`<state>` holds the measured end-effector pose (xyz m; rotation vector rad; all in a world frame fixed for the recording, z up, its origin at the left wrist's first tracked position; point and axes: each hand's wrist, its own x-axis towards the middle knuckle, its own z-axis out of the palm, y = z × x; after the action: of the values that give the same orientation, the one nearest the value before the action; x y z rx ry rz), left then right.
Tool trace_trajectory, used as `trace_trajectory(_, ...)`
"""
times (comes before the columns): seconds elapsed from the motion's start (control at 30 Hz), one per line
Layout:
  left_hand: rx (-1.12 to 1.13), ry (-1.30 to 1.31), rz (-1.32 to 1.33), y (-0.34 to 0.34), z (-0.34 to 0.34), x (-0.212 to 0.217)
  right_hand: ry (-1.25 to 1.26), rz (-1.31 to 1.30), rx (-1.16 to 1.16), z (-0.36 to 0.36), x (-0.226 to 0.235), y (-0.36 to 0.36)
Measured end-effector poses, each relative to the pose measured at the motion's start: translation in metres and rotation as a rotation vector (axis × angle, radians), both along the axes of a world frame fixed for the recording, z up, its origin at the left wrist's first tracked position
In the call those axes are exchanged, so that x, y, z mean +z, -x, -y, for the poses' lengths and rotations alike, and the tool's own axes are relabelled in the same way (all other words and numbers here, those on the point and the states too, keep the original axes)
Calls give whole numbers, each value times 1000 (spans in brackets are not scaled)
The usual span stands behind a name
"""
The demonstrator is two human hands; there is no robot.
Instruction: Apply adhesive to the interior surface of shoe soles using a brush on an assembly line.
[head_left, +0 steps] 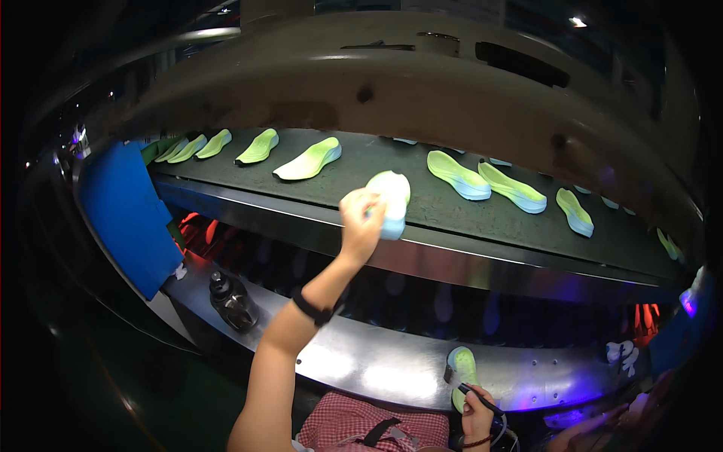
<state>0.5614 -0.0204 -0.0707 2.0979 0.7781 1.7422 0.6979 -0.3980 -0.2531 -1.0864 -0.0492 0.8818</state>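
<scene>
My left hand (359, 226) reaches out over the conveyor's near edge, fingers closed on a yellow-green and pale blue shoe sole (394, 196). The held sole is tilted and slightly blurred. Low on the right, my right hand (476, 416) grips a brush (483, 398) with a black handle and a pale cord or tube by the wrist. Its bristles touch or hover just over a second sole (464, 364), which sits at the steel ledge's front edge; whether my fingers also touch that sole I cannot tell.
More soles (311, 160) lie spread along the dark conveyor belt (361, 154), under a low metal hood (316, 79). A dark bottle (232, 301) stands on the steel ledge (376, 369) at left, near a blue panel (124, 215). White crumpled pieces (622, 354) lie at right.
</scene>
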Motion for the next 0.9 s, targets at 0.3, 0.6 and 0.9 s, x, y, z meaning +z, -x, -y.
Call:
trace_trajectory(0.3,-1095,1105,509,108,96,-66,-143,-3,60,-11,29,3)
trace_trajectory(0.6,-1368,1759,751,79,200,-176,-137,14,290,-41,46,26)
trace_trajectory(0.9,-1330,1992,750,39,237,-162,52,149,335,-64,36,15)
